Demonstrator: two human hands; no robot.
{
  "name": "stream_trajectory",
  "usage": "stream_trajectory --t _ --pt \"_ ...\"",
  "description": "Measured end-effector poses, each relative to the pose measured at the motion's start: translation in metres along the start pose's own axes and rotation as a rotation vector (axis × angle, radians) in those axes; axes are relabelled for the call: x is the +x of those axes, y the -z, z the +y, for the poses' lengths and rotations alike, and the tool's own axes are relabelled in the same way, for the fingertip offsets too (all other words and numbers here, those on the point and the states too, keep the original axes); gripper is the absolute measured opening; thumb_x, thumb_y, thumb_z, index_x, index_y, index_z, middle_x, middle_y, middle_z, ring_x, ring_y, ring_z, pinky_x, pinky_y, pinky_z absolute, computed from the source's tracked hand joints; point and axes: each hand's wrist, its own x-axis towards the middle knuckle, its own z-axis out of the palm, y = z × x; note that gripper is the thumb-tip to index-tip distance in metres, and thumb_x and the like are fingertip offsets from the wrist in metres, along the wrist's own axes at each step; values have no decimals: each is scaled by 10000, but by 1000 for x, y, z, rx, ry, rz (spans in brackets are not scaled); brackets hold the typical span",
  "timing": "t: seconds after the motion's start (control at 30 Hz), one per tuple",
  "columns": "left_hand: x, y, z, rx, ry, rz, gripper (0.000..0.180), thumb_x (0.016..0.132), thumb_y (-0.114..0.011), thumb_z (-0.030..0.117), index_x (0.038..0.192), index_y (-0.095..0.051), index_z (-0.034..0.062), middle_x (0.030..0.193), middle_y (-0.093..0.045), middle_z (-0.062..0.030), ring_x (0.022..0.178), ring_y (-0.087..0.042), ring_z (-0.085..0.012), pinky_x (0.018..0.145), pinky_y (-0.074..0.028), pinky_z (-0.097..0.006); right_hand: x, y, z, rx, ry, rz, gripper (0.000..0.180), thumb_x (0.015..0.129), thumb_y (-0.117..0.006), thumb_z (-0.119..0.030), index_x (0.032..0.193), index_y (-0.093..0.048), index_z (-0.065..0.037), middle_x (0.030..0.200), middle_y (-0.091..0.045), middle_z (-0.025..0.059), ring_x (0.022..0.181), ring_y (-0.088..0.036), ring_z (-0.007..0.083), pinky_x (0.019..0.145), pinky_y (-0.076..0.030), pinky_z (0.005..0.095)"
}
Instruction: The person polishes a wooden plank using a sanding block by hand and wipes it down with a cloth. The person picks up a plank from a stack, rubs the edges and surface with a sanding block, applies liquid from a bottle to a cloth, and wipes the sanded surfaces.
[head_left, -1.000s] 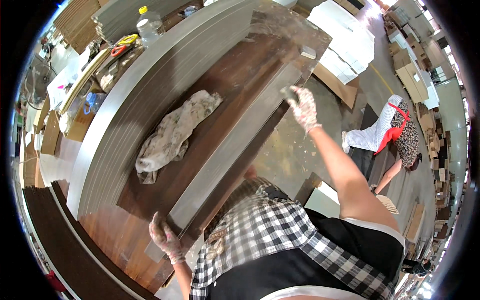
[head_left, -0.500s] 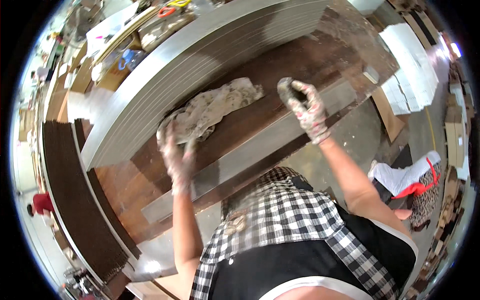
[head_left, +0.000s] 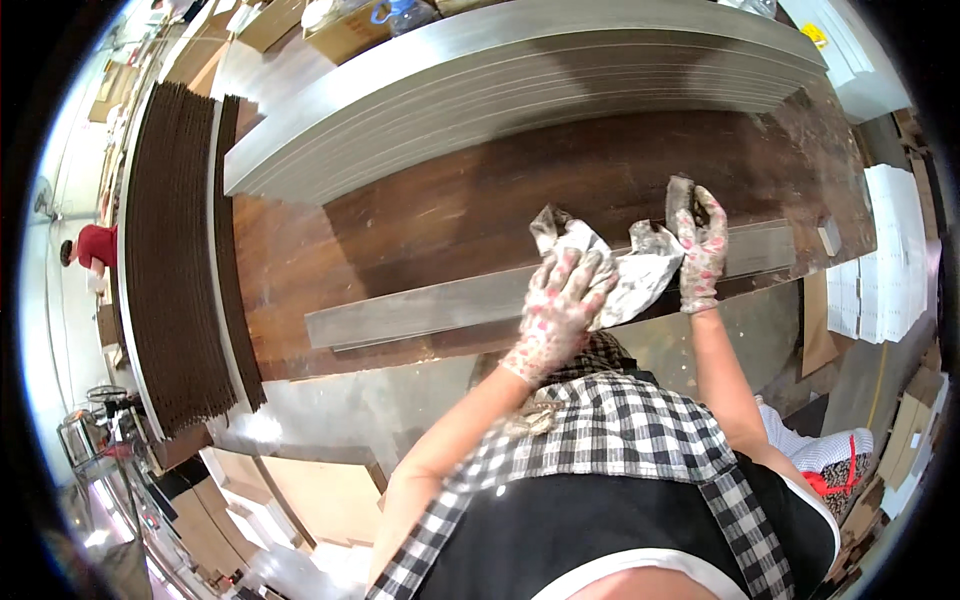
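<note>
Both my hands wear patterned, stained work gloves. My left hand (head_left: 556, 305) grips a crumpled grey-white rag (head_left: 628, 268) from its left side. My right hand (head_left: 700, 250) holds the rag's right end, fingers closed on the cloth. The rag lies bunched across a long grey metal strip (head_left: 420, 308) that rests lengthwise on a dark brown wooden board (head_left: 480, 205).
A tall stack of grey metal sheets (head_left: 480, 95) runs along the far side of the board. A stack of dark ridged panels (head_left: 180, 250) stands at the left. White stacks (head_left: 890, 270) sit at the right. A person in red (head_left: 92, 246) is far left.
The view has swung round over the board. My left hand came up from the near edge to the rag, and the right hand joined it; the rag is now bunched on the metal strip.
</note>
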Motion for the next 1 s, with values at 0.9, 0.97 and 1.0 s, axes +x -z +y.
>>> stream_trajectory --t 0.9,0.97,1.0 --pt "-101 25 -69 41 81 -11 584 693 -710 93 1264 -632 186 1512 -429 -87 1421 -350 -342 1143 -285 -564 11 -1 1 -301 62 -11 450 926 -669 -110 1336 -515 -6 1288 -576 81 1101 -570 151 974 -461 292" --pt "-57 -4 -39 -9 -47 -13 626 726 -701 133 1338 -578 180 1526 -407 -99 1434 -331 -335 1154 -274 -563 9 -9 -1 -300 44 -45 455 929 -665 -117 1340 -509 0 1277 -575 88 1089 -577 161 972 -468 303" --pt "-40 0 -34 -116 -78 -41 654 738 -696 144 1374 -548 184 1537 -391 -106 1446 -310 -334 1164 -263 -561 20 13 22 -331 156 -67 449 929 -669 -126 1328 -514 10 1271 -575 98 1081 -587 171 951 -486 312"
